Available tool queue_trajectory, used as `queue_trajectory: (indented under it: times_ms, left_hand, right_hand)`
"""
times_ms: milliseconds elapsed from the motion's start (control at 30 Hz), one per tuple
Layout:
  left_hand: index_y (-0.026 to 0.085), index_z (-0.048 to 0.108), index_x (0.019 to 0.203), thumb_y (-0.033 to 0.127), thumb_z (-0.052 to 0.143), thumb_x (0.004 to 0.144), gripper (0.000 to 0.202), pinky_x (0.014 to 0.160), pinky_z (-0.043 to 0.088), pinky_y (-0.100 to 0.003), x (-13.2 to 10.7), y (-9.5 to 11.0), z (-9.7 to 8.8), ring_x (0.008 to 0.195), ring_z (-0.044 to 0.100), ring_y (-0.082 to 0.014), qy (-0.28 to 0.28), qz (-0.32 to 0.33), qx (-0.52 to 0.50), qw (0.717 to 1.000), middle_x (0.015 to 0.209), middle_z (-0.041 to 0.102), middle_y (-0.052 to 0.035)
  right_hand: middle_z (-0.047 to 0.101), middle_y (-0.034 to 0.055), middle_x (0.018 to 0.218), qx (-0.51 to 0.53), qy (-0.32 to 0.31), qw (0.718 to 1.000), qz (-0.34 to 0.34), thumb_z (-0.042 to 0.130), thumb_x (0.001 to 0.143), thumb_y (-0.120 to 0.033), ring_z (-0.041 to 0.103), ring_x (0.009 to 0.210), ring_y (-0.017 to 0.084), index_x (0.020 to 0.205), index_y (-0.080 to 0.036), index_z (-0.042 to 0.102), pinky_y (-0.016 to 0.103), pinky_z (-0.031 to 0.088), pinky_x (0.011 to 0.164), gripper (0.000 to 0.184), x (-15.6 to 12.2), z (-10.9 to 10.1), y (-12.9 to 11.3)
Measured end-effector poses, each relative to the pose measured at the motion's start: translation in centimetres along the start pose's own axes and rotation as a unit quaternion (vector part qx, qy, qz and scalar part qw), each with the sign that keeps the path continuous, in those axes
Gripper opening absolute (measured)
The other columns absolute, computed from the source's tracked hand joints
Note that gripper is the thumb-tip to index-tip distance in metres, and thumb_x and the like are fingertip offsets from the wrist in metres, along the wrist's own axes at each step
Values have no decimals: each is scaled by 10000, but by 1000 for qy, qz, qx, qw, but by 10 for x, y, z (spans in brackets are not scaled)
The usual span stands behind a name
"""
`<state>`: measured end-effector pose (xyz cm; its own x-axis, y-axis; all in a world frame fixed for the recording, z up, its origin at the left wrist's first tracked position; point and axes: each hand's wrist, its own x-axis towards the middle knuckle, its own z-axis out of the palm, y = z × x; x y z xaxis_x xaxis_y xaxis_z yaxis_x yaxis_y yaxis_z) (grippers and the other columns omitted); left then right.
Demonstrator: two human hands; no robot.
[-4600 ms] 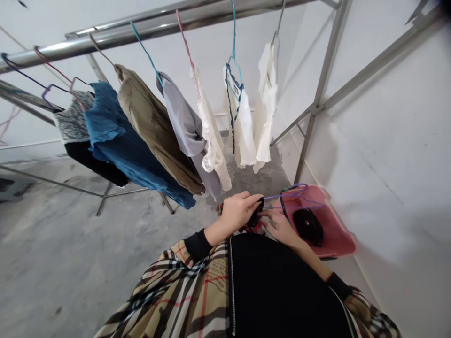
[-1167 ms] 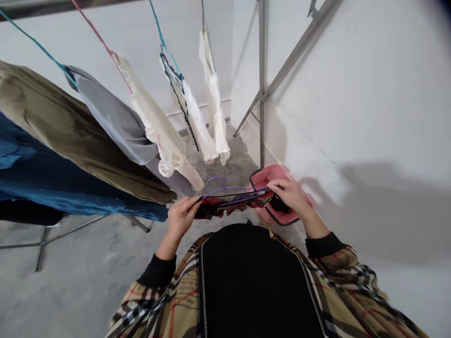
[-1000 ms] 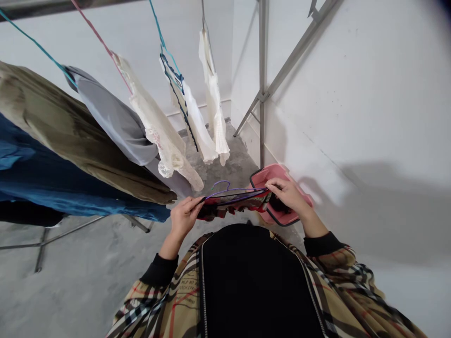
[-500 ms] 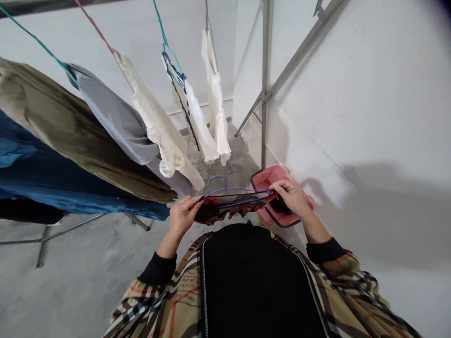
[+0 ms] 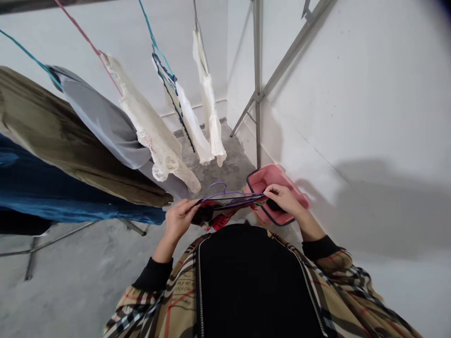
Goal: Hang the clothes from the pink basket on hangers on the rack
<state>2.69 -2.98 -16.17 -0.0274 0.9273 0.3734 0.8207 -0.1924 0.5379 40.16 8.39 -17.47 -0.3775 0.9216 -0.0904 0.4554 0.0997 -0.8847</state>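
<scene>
A black-and-red garment (image 5: 204,215) is stretched between my hands, just in front of my body. Through its upper edge runs a purple hanger (image 5: 220,192), its hook standing up near the middle. My left hand (image 5: 179,218) pinches the garment's left end, with the fingers closed near the hanger's tip. At the other end, my right hand (image 5: 284,200) is closed on the garment beside the hanger's right tip. The garment's lower part is partly hidden by my chest.
A pink basket (image 5: 260,179) with something dark inside stands by the right wall. Pale tops (image 5: 150,122), a grey garment (image 5: 102,119), brown trousers (image 5: 70,145) and blue ones (image 5: 70,199) hang at left. A metal rack frame (image 5: 258,61) rises ahead.
The view has shifted slightly, so hanging clothes and basket sit further left. The garment's lower part has swung, showing a red patch. Both hands keep their grip.
</scene>
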Motion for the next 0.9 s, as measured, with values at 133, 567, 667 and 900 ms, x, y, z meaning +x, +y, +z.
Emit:
queue_trajectory:
  times_ms: [133, 567, 667, 900]
  left_hand:
    - [228, 759, 1006, 358, 589, 911, 234, 567, 425, -193, 0, -1, -1, 588, 577, -107, 5, -18, -34, 999, 647, 613, 12]
    - [241, 760, 1025, 367, 581, 914, 246, 589, 418, -210, -3, 0, 1, 633, 602, -124, -23, -16, -9, 1000, 659, 625, -2]
    - [247, 763, 1020, 351, 587, 911, 232, 608, 418, -213, -2, 1, 3, 677, 622, -132, -30, -18, 12, 999, 693, 657, -9]
    - [209, 771, 945, 364, 618, 874, 229, 547, 420, -211, 11, 7, 0, 560, 551, -110, 7, -50, -124, 991, 605, 583, 13]
  right_hand:
    - [628, 10, 773, 3, -4, 1000, 8, 592, 853, -444, 553, 720, 154, 797, -182, 626, 283, 439, 700, 270, 1, -5, -1]
    - [588, 30, 809, -27, 41, 996, -77, 483, 923, -436, 548, 779, 180, 768, -213, 526, 332, 473, 774, 275, -3, -4, -14]
    - [605, 41, 857, -7, 43, 992, -115, 504, 930, -417, 573, 835, 185, 768, -216, 547, 347, 480, 834, 261, -6, -4, -26]
    - [649, 72, 1215, -37, -28, 990, -132, 626, 872, -393, 571, 1176, 240, 1125, -249, 630, 432, 409, 1064, 291, -12, -9, -35]
